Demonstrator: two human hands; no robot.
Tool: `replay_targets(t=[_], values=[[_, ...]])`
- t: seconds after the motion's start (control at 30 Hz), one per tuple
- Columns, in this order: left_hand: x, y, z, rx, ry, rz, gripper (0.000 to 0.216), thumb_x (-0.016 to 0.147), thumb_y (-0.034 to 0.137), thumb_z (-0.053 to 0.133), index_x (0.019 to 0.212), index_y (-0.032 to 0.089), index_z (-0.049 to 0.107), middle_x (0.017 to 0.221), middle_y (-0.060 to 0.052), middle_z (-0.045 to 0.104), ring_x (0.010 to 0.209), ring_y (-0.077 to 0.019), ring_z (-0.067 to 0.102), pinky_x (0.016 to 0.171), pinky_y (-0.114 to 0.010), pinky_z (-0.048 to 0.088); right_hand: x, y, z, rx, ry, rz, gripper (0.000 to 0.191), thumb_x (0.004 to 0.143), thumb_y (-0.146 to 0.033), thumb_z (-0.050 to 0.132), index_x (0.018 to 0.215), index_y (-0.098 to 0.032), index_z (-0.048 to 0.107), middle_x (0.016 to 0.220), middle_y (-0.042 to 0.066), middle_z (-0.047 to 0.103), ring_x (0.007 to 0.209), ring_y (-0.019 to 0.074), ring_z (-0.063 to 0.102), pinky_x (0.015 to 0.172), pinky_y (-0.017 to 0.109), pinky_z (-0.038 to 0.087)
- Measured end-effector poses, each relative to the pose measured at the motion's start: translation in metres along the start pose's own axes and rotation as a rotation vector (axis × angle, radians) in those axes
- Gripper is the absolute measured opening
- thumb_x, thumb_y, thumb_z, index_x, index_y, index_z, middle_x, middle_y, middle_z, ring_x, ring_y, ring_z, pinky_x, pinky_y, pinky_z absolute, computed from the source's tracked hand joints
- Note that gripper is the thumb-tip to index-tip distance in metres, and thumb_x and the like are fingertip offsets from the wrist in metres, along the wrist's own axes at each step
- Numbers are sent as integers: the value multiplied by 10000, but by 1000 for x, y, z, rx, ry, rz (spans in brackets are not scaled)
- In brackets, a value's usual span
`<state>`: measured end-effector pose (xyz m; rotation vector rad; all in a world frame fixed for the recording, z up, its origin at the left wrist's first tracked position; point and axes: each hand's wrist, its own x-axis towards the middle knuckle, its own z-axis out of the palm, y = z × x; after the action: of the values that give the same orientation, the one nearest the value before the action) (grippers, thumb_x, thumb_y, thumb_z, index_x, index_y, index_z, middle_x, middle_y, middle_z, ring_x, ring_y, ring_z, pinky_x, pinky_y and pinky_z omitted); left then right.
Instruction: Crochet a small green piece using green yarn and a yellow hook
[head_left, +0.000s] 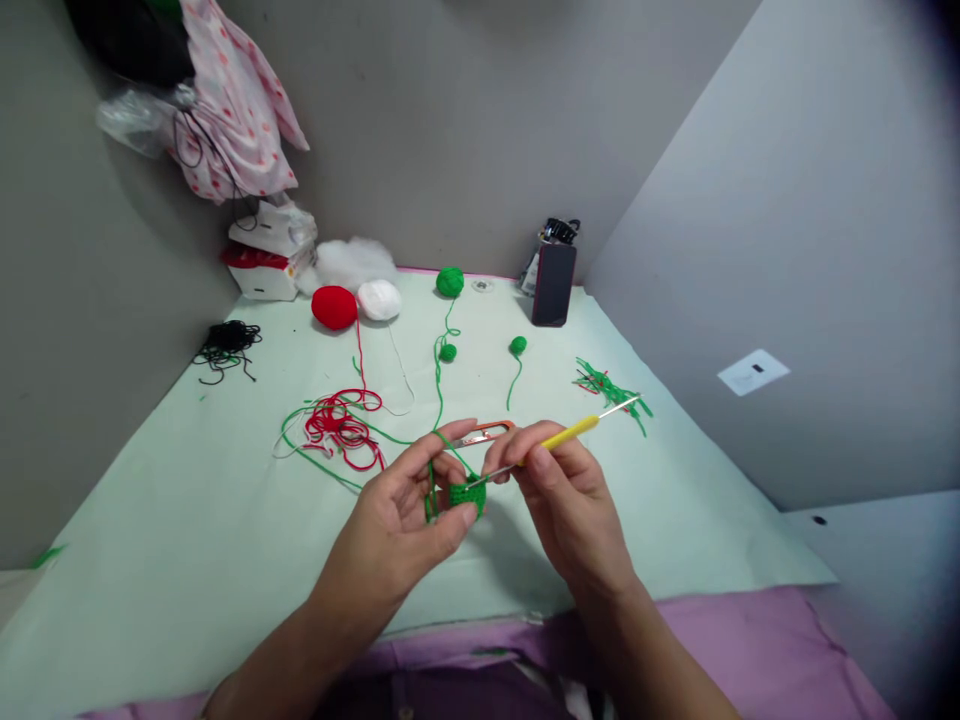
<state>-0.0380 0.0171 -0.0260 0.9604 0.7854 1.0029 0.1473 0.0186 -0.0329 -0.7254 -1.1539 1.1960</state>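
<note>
My left hand [409, 515] pinches a small green crocheted piece [466, 494] between thumb and fingers, with green yarn [438, 380] looped over the index finger. My right hand [559, 495] grips a crochet hook with a yellow handle [571, 433]; its metal tip pokes into the green piece. Both hands hover above a pale green mat [187, 560], close together. Behind the fingers lies a pair of small orange-handled snips [484, 434].
On the mat sit a red yarn ball [334, 306], a white yarn ball [379, 299], a green yarn ball [450, 282], two small green knots, a red and green yarn tangle [339, 428], green scraps [611, 388], black thread [225, 345] and a dark phone [553, 284]. Grey walls enclose the corner.
</note>
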Motion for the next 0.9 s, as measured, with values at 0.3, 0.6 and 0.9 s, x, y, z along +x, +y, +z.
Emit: replay_targets(t=[0.3, 0.6, 0.9], values=[[2, -6, 1, 459, 143, 288, 495, 868, 151, 707, 1340, 287, 762, 892, 21, 644, 874, -158, 664, 920, -292, 559, -11, -17, 4, -675, -149, -453, 183, 1103, -191, 557, 1096, -214, 738, 970, 67, 791, 893, 193, 720, 835, 361, 580], [-3, -5, 1, 798, 117, 602, 447, 992, 90, 592, 1402, 232, 704, 994, -15, 711, 924, -147, 688, 925, -250, 567, -14, -11, 8, -891, -174, -687, 211, 1067, -118, 510, 1118, -217, 689, 963, 101, 798, 826, 216, 718, 753, 391, 601], [1, 0, 3, 71, 126, 93, 471, 880, 242, 854, 1336, 337, 786, 898, 24, 650, 858, -144, 639, 842, -251, 549, -19, -4, 10, -1280, -113, -965, 259, 959, -16, 721, 1133, -198, 780, 996, 76, 819, 927, 198, 715, 868, 332, 636]])
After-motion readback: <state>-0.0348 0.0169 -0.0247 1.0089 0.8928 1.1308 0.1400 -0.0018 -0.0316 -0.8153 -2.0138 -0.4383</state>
